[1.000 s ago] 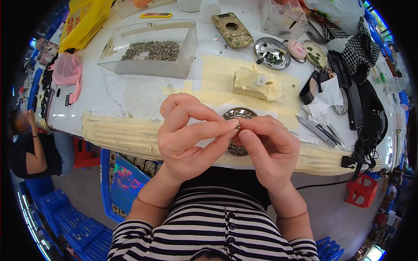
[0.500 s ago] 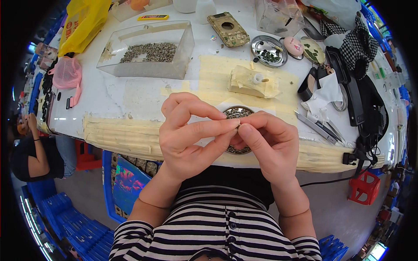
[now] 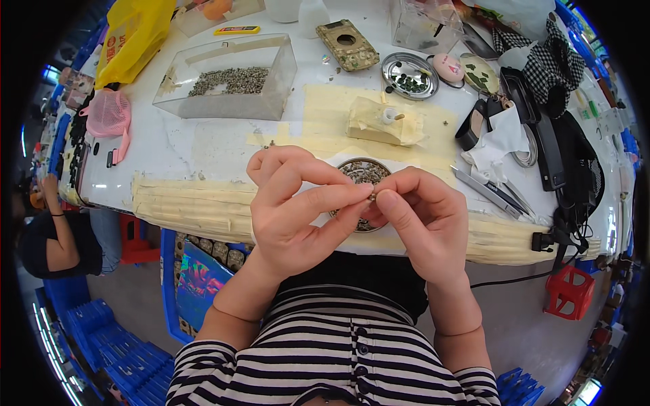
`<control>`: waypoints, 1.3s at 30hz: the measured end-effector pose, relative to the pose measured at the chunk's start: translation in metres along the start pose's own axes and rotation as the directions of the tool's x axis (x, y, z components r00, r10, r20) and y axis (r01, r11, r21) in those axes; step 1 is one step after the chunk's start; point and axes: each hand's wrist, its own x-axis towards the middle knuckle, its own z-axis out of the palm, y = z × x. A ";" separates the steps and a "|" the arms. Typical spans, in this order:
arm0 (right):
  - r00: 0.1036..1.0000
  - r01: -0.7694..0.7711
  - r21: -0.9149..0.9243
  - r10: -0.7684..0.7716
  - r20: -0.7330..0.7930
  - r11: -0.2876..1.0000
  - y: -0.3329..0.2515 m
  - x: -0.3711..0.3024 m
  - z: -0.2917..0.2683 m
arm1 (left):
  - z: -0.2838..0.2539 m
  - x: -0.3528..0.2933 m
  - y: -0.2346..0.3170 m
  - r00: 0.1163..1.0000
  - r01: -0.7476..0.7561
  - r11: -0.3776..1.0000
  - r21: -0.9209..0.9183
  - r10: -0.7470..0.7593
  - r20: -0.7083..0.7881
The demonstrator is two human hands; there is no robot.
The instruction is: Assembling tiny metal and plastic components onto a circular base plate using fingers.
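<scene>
My left hand [image 3: 292, 210] and my right hand [image 3: 428, 227] meet over the near edge of the table, fingertips closed in a pinch. Between them shows a tiny, dull metallic piece [image 3: 372, 196], too small to name. The other fingers of my left hand are curled. Directly beneath the fingers sits a round metal dish [image 3: 387, 167] of small metallic bits, partly hidden by both hands. A tiny bit [image 3: 271, 143] shows just beyond the curled fingers of my left hand.
Farther back stand a clear box [image 3: 223, 101] of small bits, a tape-covered block [image 3: 386, 125], a camouflage-patterned case [image 3: 347, 44] and a steel dish [image 3: 410, 76] with dark green pieces. Tweezers [image 3: 491, 193] lie at right, a pink strainer [image 3: 108, 114] at left. A person [image 3: 57, 230] sits at far left.
The view has shifted slightly, so more of the metal dish shows on its left side. My hands stay together in the pinch, and the tiny piece shows more plainly between the fingertips.
</scene>
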 end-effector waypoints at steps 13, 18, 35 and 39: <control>1.000 0.022 0.009 -0.022 0.022 1.000 0.004 -0.012 -0.007 | 0.004 -0.005 0.014 1.000 0.028 0.999 -0.020 -0.027 0.014; 0.998 0.062 -0.021 -0.063 -0.013 0.998 0.004 -0.017 -0.009 | 0.007 -0.004 0.021 1.000 -0.020 0.995 0.097 0.019 0.007; 0.891 0.379 -0.410 -0.446 -0.079 0.830 0.014 -0.024 -0.020 | 0.020 0.000 0.024 0.999 0.046 0.997 0.069 -0.047 0.002; 0.936 0.304 -0.289 -0.341 -0.087 0.908 0.012 -0.022 -0.021 | 0.021 0.001 0.023 0.999 0.047 0.998 0.040 -0.047 -0.003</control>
